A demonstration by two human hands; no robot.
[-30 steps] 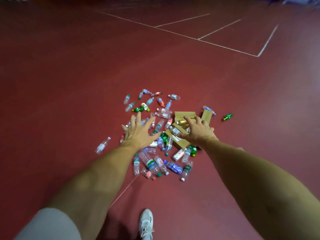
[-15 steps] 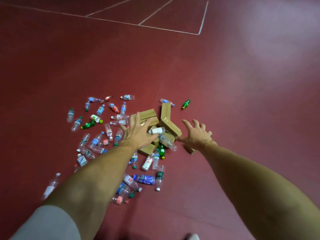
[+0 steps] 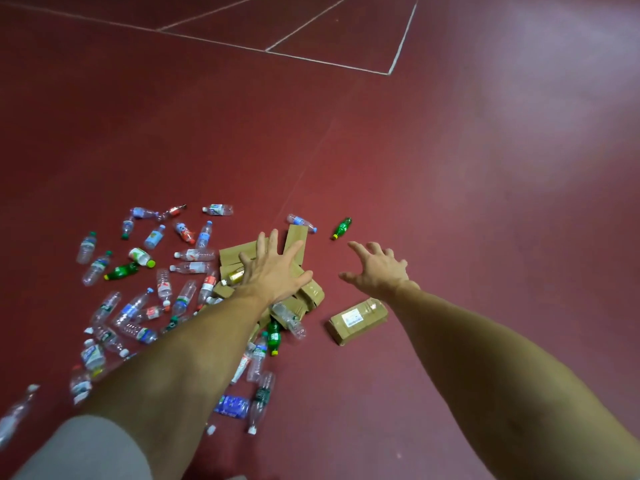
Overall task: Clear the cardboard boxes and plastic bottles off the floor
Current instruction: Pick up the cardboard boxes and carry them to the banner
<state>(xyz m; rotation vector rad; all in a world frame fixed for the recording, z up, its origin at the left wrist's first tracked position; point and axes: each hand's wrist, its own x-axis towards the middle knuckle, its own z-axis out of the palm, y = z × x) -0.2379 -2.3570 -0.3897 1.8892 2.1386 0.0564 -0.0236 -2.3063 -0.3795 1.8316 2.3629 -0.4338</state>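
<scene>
1. Left hand (image 3: 273,271) was spread flat, fingers straight, over the heap of brown cardboard boxes (image 3: 232,254). It gripped nothing, and I couldn't tell if it actually touched them.
2. Right hand (image 3: 377,271) was wide open too, fingers splayed and empty, just right of the heap.
3. One flat brown cardboard box with a white label (image 3: 358,320) lay apart, near the right wrist.
4. Clear plastic bottles (image 3: 133,308) were scattered mostly left of the heap on the dark red floor (image 3: 450,168), with a small green plastic bottle (image 3: 342,227) off by itself further out.
</scene>
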